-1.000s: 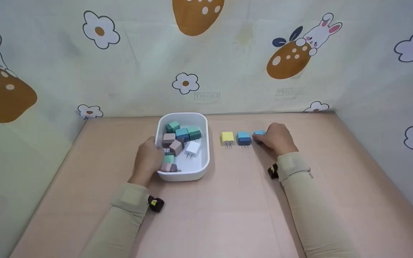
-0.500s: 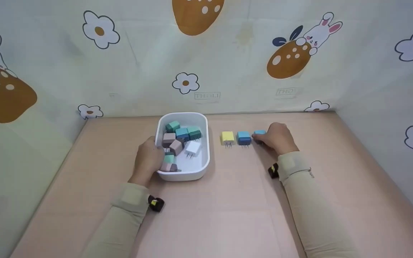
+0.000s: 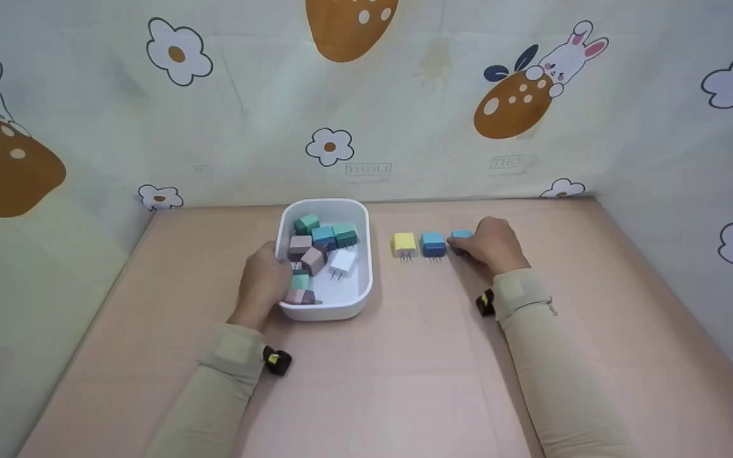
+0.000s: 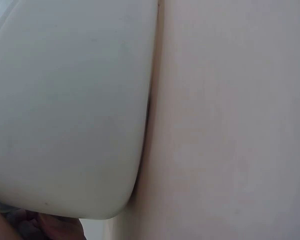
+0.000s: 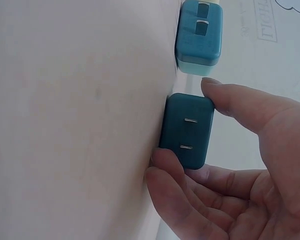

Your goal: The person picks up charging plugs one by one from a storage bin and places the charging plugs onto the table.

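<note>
My left hand [image 3: 260, 280] grips the left wall of a white plastic bin [image 3: 366, 267]; in the left wrist view the bin's outer wall [image 4: 75, 110] fills much of the picture. With thumb and fingers, my right hand [image 3: 492, 245] pinches a blue plug-in charger [image 5: 186, 131] at the right end of a short row. Its two flat prongs face the right wrist camera. Beside it stands another blue charger [image 3: 432, 245], and left of that a yellow charger [image 3: 403, 245], their prongs pointing toward me.
Several chargers lie jumbled in the bin, among them a white charger [image 3: 342, 263], a green charger [image 3: 307, 224] and a mauve charger [image 3: 300, 247]. A pinkish cloth covers the table [image 3: 392, 381]. Behind it rises a patterned fabric wall [image 3: 245, 127].
</note>
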Tool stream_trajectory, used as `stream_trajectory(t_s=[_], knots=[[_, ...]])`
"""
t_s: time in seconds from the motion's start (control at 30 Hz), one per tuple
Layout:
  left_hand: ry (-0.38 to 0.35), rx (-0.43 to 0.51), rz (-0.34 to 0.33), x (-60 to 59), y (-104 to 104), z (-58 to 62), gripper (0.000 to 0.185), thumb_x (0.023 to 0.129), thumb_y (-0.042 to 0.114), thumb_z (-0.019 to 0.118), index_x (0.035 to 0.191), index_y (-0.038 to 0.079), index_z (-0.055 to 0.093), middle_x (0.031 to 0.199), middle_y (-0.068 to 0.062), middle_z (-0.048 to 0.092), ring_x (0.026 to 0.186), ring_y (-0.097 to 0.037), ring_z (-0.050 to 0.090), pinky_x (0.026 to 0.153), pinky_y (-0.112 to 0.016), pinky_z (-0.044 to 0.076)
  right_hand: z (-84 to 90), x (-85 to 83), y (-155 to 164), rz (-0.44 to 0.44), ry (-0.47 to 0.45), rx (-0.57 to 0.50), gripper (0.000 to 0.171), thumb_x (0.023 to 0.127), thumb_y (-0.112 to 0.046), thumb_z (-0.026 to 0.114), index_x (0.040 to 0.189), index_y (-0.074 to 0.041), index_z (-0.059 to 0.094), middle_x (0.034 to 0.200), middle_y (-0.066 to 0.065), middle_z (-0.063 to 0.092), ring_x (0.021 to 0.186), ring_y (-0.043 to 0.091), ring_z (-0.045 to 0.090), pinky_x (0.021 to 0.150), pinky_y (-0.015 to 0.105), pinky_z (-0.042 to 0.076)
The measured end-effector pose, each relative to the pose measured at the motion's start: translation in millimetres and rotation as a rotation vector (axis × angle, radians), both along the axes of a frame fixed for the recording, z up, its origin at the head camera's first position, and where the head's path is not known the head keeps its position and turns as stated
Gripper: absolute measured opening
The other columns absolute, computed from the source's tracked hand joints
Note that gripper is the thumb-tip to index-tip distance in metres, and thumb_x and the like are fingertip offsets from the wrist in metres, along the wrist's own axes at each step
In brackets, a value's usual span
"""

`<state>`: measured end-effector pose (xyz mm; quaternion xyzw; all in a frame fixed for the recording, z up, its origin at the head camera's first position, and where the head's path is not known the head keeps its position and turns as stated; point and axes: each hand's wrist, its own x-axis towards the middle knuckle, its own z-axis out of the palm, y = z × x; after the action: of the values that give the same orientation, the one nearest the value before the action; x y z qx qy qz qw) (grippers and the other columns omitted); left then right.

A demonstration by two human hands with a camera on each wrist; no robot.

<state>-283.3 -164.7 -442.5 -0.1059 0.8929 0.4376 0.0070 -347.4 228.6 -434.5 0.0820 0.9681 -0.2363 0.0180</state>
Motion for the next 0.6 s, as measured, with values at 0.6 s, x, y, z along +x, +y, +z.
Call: stream_trajectory(t_s=[0.6], knots=[[0.002, 0.007, -0.004, 1.8, -0.1, 0.8, 0.048, 0.110, 0.010, 0.042, 0.157, -0.002, 0.045, 0.154, -0.024, 0.054, 0.128, -0.037, 0.060, 0.116, -0.057, 0.044, 3.3, 0.2, -2.3, -0.014, -0.031, 0.015, 0.053, 0.092, -0.050, 0.077, 0.090, 0.003, 0.068, 0.085, 0.010, 0.053, 0.080, 0.026, 0.054, 0.070, 0.036, 0.046]])
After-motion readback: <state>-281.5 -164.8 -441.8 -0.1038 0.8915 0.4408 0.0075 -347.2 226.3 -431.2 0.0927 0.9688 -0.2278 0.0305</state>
